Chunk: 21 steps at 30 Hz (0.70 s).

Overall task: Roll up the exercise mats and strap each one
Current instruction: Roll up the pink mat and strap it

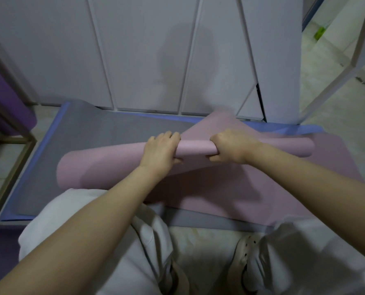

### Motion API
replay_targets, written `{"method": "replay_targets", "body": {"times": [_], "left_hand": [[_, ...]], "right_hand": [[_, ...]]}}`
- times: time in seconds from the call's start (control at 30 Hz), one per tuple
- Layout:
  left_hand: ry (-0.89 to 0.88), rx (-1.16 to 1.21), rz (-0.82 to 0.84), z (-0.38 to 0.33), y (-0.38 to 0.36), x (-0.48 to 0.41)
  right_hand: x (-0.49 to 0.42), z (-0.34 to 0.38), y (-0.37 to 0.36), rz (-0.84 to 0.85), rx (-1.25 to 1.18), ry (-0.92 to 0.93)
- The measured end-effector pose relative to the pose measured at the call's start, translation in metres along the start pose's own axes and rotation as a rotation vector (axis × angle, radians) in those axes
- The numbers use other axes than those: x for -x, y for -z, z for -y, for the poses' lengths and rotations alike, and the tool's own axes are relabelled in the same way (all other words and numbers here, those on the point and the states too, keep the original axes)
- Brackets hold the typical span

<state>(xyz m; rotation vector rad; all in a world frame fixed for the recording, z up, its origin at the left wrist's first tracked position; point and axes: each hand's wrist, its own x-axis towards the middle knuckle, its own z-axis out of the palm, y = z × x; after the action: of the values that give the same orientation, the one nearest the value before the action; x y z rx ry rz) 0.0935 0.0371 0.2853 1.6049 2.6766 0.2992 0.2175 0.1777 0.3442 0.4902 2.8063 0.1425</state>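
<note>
A pink exercise mat (230, 194) lies partly rolled across the floor, on top of a grey mat (104, 133) and a blue mat (283, 127). Its rolled part (195, 149) is a thin tube running left to right, lifted a little off the flat part. My left hand (161, 149) grips the roll near its middle, fingers curled over the top. My right hand (230, 146) grips it just to the right, thumb underneath. A loose pink flap rises behind the roll between my hands. No strap is visible.
White cabinet doors (156, 60) stand right behind the mats. A purple rolled mat (4, 99) sits in a metal-framed rack (13, 167) at the left. Another dark purple mat (0, 250) lies at the lower left. Tiled floor (330, 99) opens to the right. My knees are below.
</note>
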Motion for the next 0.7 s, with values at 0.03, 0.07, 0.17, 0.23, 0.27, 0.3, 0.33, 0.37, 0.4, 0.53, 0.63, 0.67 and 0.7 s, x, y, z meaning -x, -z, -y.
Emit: {"method": "replay_targets", "body": {"times": [0.03,0.07,0.17,0.23,0.27,0.3,0.33,0.37,0.4,0.53,0.63,0.67,0.7], "left_hand": [[-0.008,0.017,0.073,0.001,0.001,-0.002],[-0.013,0.021,0.112,-0.001,0.001,-0.002],[-0.017,0.060,0.109,-0.010,-0.002,0.000],[0.008,0.134,0.129,-0.013,-0.005,0.000],[0.029,0.176,0.140,-0.013,-0.005,-0.001],[0.047,0.219,0.156,-0.012,-0.003,-0.001],[0.061,0.268,0.181,-0.011,-0.002,-0.002],[0.070,0.319,0.220,-0.010,-0.001,-0.002],[0.069,0.357,0.284,-0.008,0.000,-0.001],[0.043,0.376,0.688,-0.003,0.000,0.003],[0.045,0.352,0.817,-0.001,0.000,0.007],[0.038,0.333,0.788,-0.003,-0.001,0.009],[0.023,0.307,0.714,-0.003,-0.003,0.011]], "right_hand": [[0.002,0.000,0.000,0.012,0.008,0.015],[0.005,-0.001,0.001,0.024,0.013,0.024],[0.011,-0.010,0.001,-0.005,0.062,0.039],[0.014,-0.013,-0.002,-0.155,0.137,0.066],[0.015,-0.013,-0.005,-0.247,0.207,0.093],[0.017,-0.009,-0.006,-0.316,0.253,0.115],[0.017,-0.006,-0.008,-0.369,0.271,0.135],[0.017,-0.003,-0.009,-0.382,0.266,0.144],[0.017,-0.001,-0.009,-0.371,0.263,0.167],[0.018,0.004,-0.006,-0.092,0.243,0.152],[0.019,0.010,-0.009,0.034,0.231,0.171],[0.019,0.010,-0.010,0.046,0.234,0.172],[0.017,0.010,-0.012,0.050,0.218,0.170]]}}
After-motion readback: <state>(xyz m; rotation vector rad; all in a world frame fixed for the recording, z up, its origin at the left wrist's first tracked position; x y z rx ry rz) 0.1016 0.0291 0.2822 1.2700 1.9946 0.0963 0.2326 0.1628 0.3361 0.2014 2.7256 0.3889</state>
